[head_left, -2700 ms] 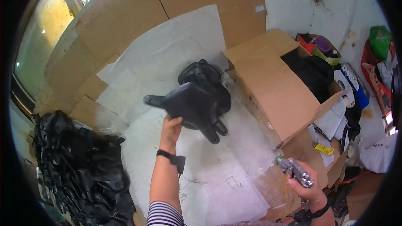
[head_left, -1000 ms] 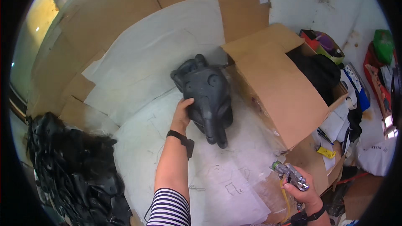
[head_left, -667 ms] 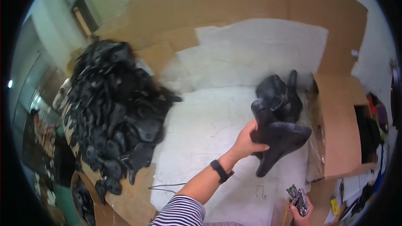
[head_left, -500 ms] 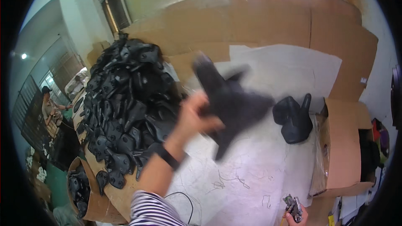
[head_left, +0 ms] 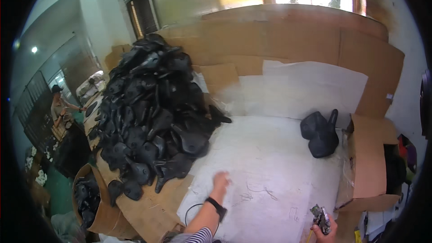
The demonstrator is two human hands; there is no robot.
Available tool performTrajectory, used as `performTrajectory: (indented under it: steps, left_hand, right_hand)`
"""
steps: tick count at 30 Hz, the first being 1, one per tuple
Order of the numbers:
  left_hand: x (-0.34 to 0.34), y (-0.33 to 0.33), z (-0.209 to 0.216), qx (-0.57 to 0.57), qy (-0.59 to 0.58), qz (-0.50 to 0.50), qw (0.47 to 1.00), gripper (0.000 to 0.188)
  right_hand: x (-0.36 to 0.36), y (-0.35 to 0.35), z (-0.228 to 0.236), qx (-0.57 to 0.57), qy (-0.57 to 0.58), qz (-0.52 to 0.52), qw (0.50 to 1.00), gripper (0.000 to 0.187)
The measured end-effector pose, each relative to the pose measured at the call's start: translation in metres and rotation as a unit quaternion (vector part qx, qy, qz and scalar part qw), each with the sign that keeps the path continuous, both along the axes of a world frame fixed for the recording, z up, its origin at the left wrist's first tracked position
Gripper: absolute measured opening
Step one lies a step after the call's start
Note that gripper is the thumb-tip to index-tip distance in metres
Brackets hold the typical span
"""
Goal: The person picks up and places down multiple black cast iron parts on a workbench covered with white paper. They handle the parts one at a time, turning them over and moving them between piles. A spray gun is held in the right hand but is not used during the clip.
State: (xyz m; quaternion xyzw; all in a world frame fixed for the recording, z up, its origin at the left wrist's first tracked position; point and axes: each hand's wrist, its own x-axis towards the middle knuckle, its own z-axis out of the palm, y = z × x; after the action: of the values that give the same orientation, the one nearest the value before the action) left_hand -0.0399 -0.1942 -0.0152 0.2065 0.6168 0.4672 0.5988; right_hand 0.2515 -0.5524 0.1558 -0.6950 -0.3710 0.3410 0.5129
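My left hand (head_left: 220, 182), slightly blurred, hovers over the white-covered table with nothing in it. Its fingers are loosely bent, with the thumb a little apart. At the lower right my right hand (head_left: 325, 231) is closed around a small silver metal tool (head_left: 320, 218) with a greenish end, whose kind I cannot make out. A big heap of black saddle-shaped pieces (head_left: 148, 108) rises on the left of the table. One black piece (head_left: 219, 115) pokes out from the heap's right side. Farther right, black padded lobes with a narrow nose (head_left: 320, 135) lie by themselves.
Brown cardboard (head_left: 297, 33) walls the back of the table. An open cardboard box (head_left: 371, 162) stands at the right edge, and another box (head_left: 96, 175) with black pieces is at the lower left. Loose threads (head_left: 258, 191) lie on the white sheet. Another person (head_left: 60, 108) works far left.
The black piece my left hand held is out of it, and that hand has dropped back toward me. My right hand still grips the metal tool. The view has shifted a little.
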Motion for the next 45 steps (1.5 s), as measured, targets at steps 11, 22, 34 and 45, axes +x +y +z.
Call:
performTrajectory:
  steps: [11, 22, 34, 45]
  left_hand:
    - [0.143, -0.001, 0.026, 0.040, 0.039, -0.340, 0.939, 0.039]
    - [0.313, 0.081, 0.040, 0.097, 0.075, -0.453, 0.883, 0.046]
    - [0.435, 0.077, 0.011, 0.133, 0.099, -0.506, 0.846, 0.046]
    - [0.247, 0.079, -0.002, 0.162, -0.279, -0.301, 0.897, 0.029]
  right_hand:
    - [0.039, -0.042, 0.043, 0.020, -0.074, -0.153, 0.985, 0.052]
    - [0.077, -0.006, 0.089, 0.117, -0.033, -0.200, 0.972, 0.052]
    - [0.086, 0.018, 0.092, 0.092, -0.001, -0.210, 0.973, 0.057]
    - [0.089, 0.024, 0.082, -0.046, -0.101, -0.146, 0.983, 0.054]
